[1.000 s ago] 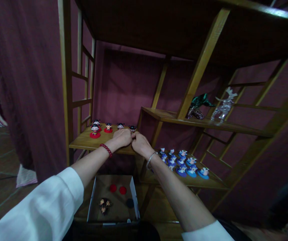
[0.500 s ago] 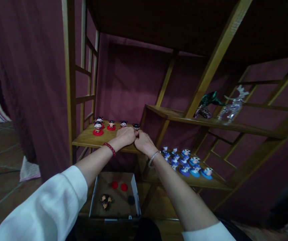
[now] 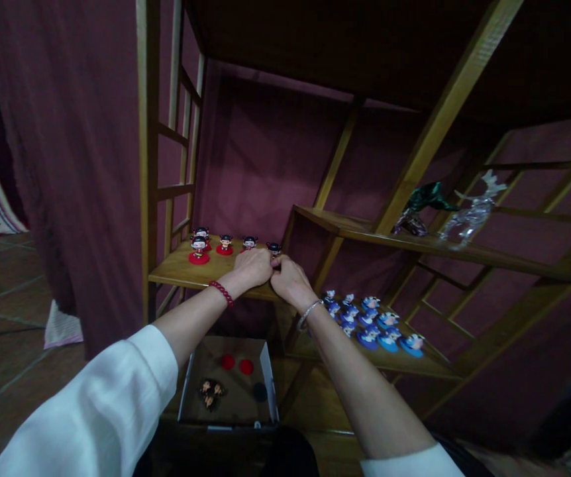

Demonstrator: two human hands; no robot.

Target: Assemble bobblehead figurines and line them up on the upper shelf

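My left hand and my right hand meet at the front of the upper left shelf, knuckles up and fingers curled. Between and just beyond them shows the dark-haired head of a figurine; its lower part is hidden behind my hands, which are closed around it. To the left, another figurine is partly covered by my left hand. Farther left on the same shelf stand a figurine on a red round base, a front figurine and one more behind it.
Below sits an open box with red discs, a dark disc and small figurine pieces. Several blue-based figurines crowd the lower right shelf. A clear deer ornament and a green ornament stand above them.
The whole view has shifted slightly, so the shelf appears a little farther right. My hands stay together at the same figurine, with hardly any movement relative to the shelf.
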